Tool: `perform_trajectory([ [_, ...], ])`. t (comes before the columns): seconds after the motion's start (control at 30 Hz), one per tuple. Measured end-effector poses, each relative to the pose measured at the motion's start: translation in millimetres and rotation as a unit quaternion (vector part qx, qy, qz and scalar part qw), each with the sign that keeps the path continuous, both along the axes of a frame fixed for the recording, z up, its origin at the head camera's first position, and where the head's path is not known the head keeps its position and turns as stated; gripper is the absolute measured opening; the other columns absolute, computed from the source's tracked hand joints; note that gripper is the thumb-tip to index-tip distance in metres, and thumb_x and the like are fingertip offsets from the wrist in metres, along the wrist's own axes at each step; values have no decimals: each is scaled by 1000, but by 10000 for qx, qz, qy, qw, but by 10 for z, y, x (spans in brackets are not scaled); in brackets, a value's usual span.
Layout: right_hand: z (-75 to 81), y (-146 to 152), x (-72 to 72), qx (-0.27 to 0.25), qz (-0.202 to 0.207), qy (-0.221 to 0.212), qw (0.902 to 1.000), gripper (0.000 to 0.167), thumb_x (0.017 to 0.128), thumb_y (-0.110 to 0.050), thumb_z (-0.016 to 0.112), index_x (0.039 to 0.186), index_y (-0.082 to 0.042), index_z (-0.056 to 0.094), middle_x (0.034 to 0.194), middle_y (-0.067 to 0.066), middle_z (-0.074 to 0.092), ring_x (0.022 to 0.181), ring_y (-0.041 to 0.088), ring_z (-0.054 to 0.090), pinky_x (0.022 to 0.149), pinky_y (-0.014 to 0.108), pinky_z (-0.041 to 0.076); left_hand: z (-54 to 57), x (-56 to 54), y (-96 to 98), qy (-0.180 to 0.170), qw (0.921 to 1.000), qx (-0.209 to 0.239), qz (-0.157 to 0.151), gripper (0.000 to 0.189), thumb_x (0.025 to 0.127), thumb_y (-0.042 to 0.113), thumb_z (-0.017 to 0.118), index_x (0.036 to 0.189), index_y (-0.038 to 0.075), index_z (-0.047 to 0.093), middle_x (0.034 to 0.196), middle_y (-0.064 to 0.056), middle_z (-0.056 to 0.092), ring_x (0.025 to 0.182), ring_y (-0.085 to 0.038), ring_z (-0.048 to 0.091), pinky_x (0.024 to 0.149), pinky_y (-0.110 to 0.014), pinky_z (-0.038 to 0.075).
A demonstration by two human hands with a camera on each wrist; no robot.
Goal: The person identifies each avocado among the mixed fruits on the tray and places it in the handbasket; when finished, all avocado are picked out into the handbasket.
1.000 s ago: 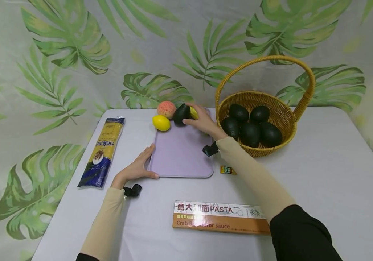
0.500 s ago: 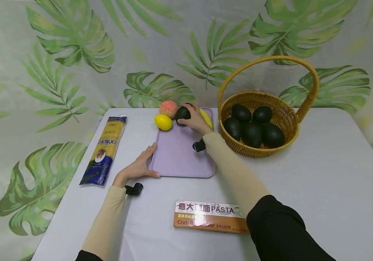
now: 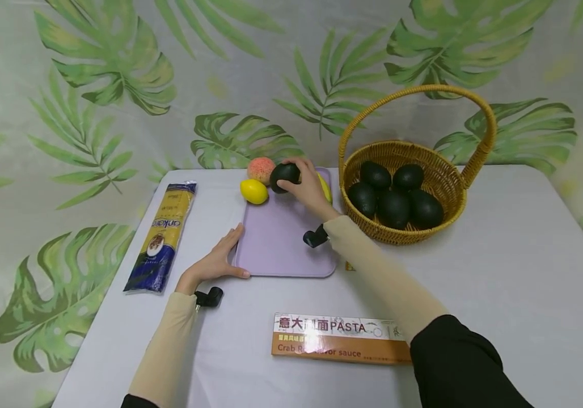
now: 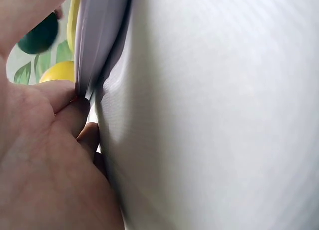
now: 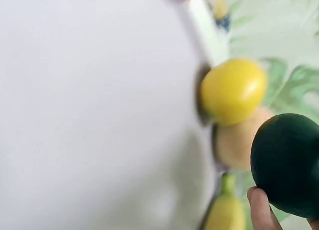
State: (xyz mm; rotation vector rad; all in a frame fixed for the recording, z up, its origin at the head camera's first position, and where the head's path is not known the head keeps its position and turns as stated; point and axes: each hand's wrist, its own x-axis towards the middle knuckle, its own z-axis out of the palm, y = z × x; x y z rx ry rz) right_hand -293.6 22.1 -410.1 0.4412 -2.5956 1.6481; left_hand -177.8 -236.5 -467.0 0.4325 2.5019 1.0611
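Observation:
My right hand (image 3: 309, 190) holds a dark green avocado (image 3: 282, 177) at the far end of the lilac tray (image 3: 286, 243). In the right wrist view the avocado (image 5: 289, 165) stands apart from the tray's surface, with a fingertip against it. A yellow lemon (image 3: 253, 191) and a pinkish peach (image 3: 261, 169) sit at the tray's far left, beside the avocado. Behind my right hand a banana (image 3: 325, 187) is partly hidden. My left hand (image 3: 215, 260) rests spread at the tray's near left corner, its fingers against the left edge and thumb at the front edge.
A wicker basket (image 3: 398, 235) with a tall handle holds several avocados (image 3: 392, 208) right of the tray. A pasta bag (image 3: 161, 238) lies at left, a pasta box (image 3: 337, 340) in front. A small wrapped packet (image 3: 349, 266) is mostly hidden by my right sleeve.
My right hand shifted left over the tray, then slightly back right, turning the avocado in its grasp. More of the banana shows than a second ago. My left hand stayed at the tray corner.

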Motion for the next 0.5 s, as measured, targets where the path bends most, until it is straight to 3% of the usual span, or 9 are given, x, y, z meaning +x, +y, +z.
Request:
perform_trajectory([
  [0.2, 272, 312, 271, -370, 717, 160, 9966, 44, 90, -23, 68, 129, -14, 50, 141, 9, 37, 120, 27, 41, 94, 42, 41, 2, -2, 11, -57, 10000, -30, 45, 120, 71, 37, 84, 154, 10, 1, 160, -7, -3, 145, -27, -6, 114, -50, 0],
  [0.33, 397, 626, 507, -497, 1189, 179, 9915, 43, 92, -20, 65, 130, -12, 49, 138, 7, 39, 97, 29, 50, 77, 36, 45, 7, 1, 14, -72, 10000, -17, 36, 121, 71, 36, 84, 154, 10, 1, 160, -9, -3, 144, -28, -7, 114, -51, 0],
  [0.43, 459, 890, 678, -554, 1390, 68, 9887, 43, 94, -19, 63, 133, -13, 46, 138, 5, 37, 87, 33, 53, 75, 34, 45, 11, 3, 8, -77, 10000, -22, 31, 121, 71, 36, 84, 154, 10, 1, 160, -9, -3, 144, -28, -7, 114, -51, 0],
  [0.5, 484, 1079, 763, -599, 1421, -74, 9880, 44, 95, -19, 61, 135, -14, 44, 140, 4, 35, 89, 34, 55, 78, 35, 46, 10, 4, 1, -65, 10000, -10, 37, 120, 71, 35, 84, 154, 10, 1, 160, -8, -3, 144, -28, -7, 114, -51, 0],
])
